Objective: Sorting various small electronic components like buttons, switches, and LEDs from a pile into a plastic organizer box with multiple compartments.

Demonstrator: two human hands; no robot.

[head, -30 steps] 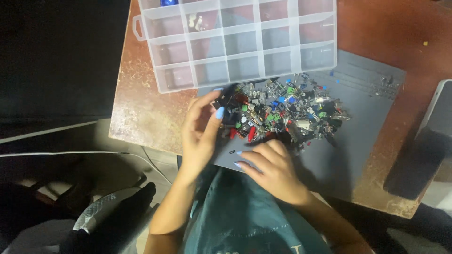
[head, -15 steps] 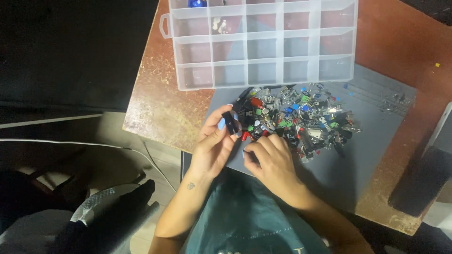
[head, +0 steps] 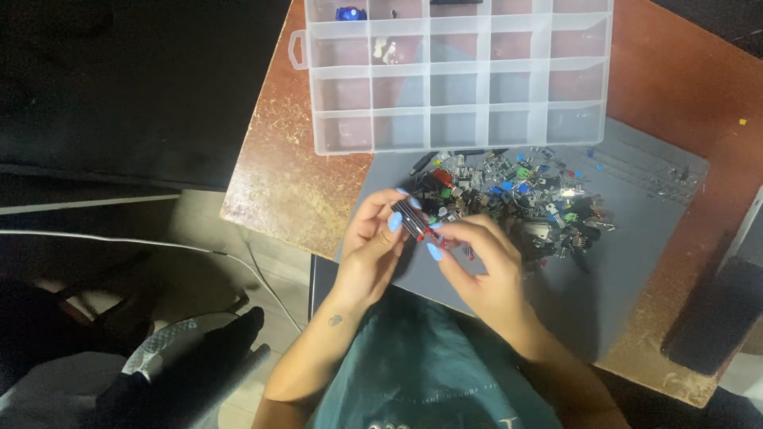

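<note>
Both hands meet over the near left part of a grey mat (head: 628, 262). My left hand (head: 372, 246) pinches a small black ribbed part (head: 411, 218) with red leads, and my right hand (head: 481, 266) touches its lower end with the fingertips. Just beyond the hands lies a heap of small electronic parts (head: 524, 195), black, blue, green, red and silver. A clear plastic compartment box (head: 457, 75) stands behind the heap, mostly empty, with a blue piece (head: 347, 13) and some pale bits (head: 385, 51) in its far cells.
The brown worn table (head: 278, 171) ends at left, with floor and a white cable (head: 159, 242) below. A dark block (head: 711, 314) lies at the right table edge. A shoe (head: 187, 345) shows at lower left.
Both hands have drawn back from the heap toward me, lifting the black ribbed part between them. The view has shifted, so the box and table sit further right.
</note>
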